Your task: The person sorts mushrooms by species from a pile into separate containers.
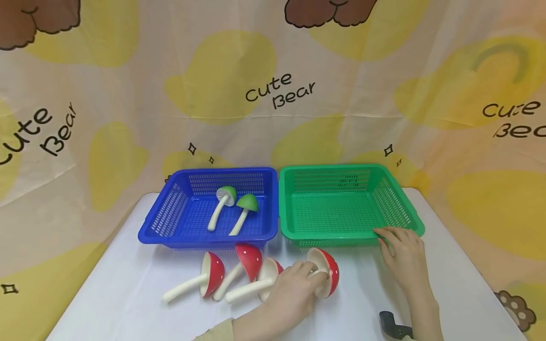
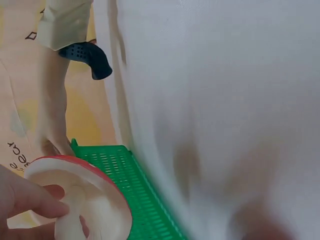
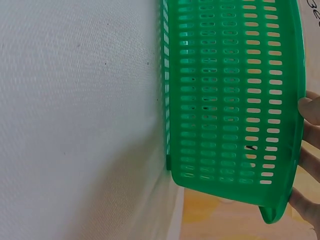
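My left hand (image 1: 294, 290) pinches a toy mushroom by its white stem, just under the red, white-dotted cap (image 1: 333, 272); in the left wrist view the cap's pale hollow underside (image 2: 105, 210) faces the camera. More red mushrooms lie on the table beside that hand: one at the left (image 1: 215, 274), one near the blue basket (image 1: 249, 260), and another (image 1: 277, 266) partly hidden by the hand. At the near right rim of the green basket (image 1: 332, 235), my right hand (image 1: 403, 255) grips the edge between thumb and fingers. Its perforated wall (image 3: 230, 100) fills the right wrist view.
A blue basket (image 1: 168, 239) stands against the green one's left side. Inside it lie two green-capped mushrooms, one at the back (image 1: 229, 193) and one nearer (image 1: 249, 202). Both baskets stand on a white-covered table (image 1: 106, 303), before a patterned cloth backdrop (image 1: 341, 94).
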A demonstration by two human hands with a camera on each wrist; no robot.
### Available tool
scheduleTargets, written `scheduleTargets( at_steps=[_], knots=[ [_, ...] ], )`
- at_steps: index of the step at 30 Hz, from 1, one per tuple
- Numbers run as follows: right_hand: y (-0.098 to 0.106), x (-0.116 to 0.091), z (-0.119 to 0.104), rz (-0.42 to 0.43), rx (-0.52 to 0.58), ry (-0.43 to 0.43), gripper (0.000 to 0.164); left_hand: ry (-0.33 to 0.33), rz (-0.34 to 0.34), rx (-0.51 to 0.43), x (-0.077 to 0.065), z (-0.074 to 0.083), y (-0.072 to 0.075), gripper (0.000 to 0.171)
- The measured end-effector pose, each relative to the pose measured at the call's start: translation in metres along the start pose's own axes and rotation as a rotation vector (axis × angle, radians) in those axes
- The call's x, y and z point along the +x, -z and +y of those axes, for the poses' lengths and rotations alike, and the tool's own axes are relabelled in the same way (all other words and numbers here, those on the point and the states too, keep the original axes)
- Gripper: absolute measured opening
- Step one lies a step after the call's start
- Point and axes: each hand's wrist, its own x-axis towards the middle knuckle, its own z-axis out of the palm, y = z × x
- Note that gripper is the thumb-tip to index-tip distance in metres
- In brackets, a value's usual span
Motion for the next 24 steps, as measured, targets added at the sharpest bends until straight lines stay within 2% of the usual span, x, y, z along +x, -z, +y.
scheduleTargets(
  at_steps=[5,8,11,14,18,24],
  knots=[
    [0.001,0.0,0.0,-0.003,-0.011,-0.004,0.027,-0.047,-0.043,-0.059,0.009,-0.005,0.014,0.038],
    [0.001,-0.001,0.0,-0.009,-0.014,-0.014,0.027,-0.063,-0.103,-0.091,0.015,-0.009,0.022,0.04],
    [0.002,-0.001,0.0,-0.011,-0.008,-0.017,0.028,-0.052,-0.181,-0.137,0.021,-0.014,0.028,0.04],
    [0.001,-0.001,0.0,-0.008,0.0,-0.013,0.027,-0.046,-0.226,-0.188,0.028,-0.021,0.031,0.041],
    [-0.001,0.0,-0.001,-0.013,0.006,-0.017,0.027,-0.055,-0.246,-0.263,0.036,-0.032,0.034,0.039],
    [-0.001,0.0,-0.001,-0.011,-0.005,-0.025,0.026,-0.05,-0.31,-0.323,0.058,-0.046,0.038,0.036]
  ],
)
